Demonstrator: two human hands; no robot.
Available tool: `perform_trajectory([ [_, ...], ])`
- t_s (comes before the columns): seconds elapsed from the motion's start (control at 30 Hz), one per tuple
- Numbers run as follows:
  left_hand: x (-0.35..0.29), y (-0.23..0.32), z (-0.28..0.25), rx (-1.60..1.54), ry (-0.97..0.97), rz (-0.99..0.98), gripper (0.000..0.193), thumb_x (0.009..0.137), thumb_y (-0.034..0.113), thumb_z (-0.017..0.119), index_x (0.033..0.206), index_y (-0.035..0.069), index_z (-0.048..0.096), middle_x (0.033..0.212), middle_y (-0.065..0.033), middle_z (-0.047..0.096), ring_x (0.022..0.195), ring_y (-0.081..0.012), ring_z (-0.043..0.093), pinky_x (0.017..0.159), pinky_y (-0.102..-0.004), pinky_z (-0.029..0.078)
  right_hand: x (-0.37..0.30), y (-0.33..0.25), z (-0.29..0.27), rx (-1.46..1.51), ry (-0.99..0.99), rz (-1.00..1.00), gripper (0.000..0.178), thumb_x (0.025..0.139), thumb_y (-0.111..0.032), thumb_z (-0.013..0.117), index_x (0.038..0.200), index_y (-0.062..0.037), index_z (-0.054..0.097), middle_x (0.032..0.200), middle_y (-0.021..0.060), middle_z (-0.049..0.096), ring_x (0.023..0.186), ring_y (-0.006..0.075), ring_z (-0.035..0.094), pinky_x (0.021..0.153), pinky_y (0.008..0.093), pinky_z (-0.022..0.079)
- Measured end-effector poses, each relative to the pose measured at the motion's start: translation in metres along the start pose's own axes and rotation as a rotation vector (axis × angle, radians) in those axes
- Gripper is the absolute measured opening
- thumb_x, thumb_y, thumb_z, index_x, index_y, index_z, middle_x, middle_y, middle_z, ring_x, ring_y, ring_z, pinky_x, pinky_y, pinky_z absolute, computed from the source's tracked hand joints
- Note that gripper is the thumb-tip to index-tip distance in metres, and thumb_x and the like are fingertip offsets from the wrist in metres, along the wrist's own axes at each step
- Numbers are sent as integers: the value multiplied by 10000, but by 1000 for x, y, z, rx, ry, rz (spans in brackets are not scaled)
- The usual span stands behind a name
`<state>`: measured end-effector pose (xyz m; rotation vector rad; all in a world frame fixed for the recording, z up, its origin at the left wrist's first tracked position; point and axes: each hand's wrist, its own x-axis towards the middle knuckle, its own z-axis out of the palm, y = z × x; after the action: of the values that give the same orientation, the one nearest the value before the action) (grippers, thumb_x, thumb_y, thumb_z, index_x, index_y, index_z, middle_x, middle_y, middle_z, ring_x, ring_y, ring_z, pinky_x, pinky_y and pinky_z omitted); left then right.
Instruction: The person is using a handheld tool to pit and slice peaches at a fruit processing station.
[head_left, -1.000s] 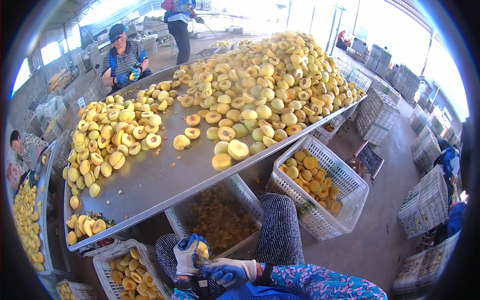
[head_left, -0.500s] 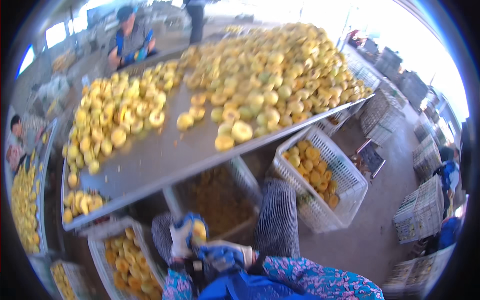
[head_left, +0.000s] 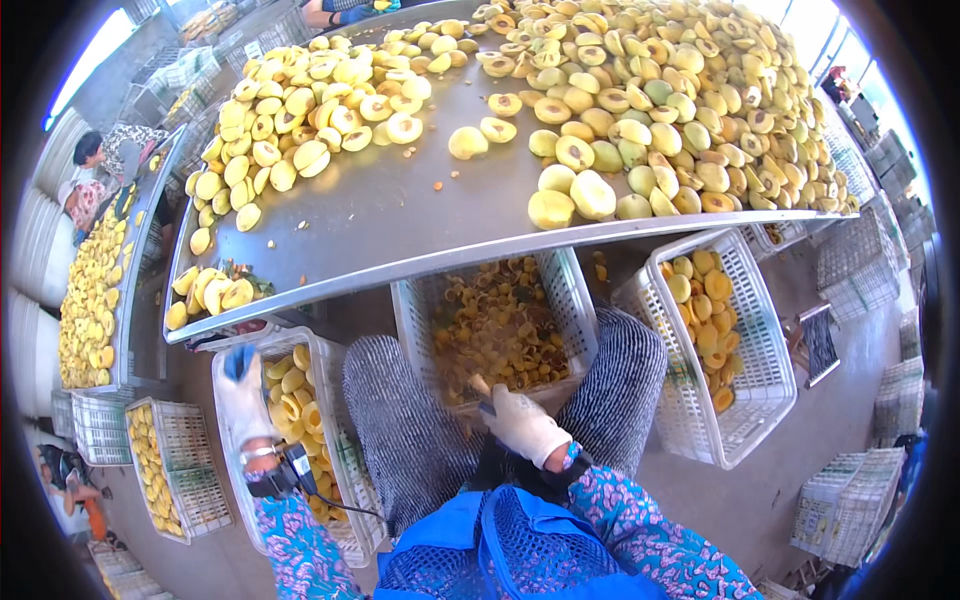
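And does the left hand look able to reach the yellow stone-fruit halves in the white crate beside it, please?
Probably yes: the left hand is at the left rim of the open white crate, and nearby yellow stone-fruit halves lie uncovered.

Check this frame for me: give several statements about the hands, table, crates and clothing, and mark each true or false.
1. The left hand and the right hand wear gloves that look mostly white. True.
2. On the metal table, the fruit heap on the right is larger than the heap on the left. True.
3. The right hand rests on the table. False: it is between the knees, below the table's near edge.
4. The white crate to the right of the knees is empty. False: it holds fruit halves.
5. The sleeves are blue with a pinkish pattern. True.
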<state>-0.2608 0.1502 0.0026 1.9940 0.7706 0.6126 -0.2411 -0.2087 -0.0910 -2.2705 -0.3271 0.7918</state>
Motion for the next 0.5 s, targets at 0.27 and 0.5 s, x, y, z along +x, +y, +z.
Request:
perform_trajectory([
  [0.27, 125, 166, 228, 438, -207, 508, 385, 803, 306, 670, 1065, 32, 602, 857, -167, 658, 813, -291, 633, 735, -365, 489, 16, 33, -26, 360, 92, 44, 382, 883, -292, 536, 943, 85, 549, 762, 284, 615, 718, 418, 613, 639, 463, 460],
  [0.5, 199, 137, 382, 665, -291, 545, 416, 841, 333, 589, 1163, 71, 566, 1097, -221, 605, 988, -379, 579, 840, -443, 463, 58, 95, 91, 438, 3, -31, 341, 860, -288, 530, 915, 43, 592, 718, 172, 632, 646, 270, 620, 587, 385, 464],
])
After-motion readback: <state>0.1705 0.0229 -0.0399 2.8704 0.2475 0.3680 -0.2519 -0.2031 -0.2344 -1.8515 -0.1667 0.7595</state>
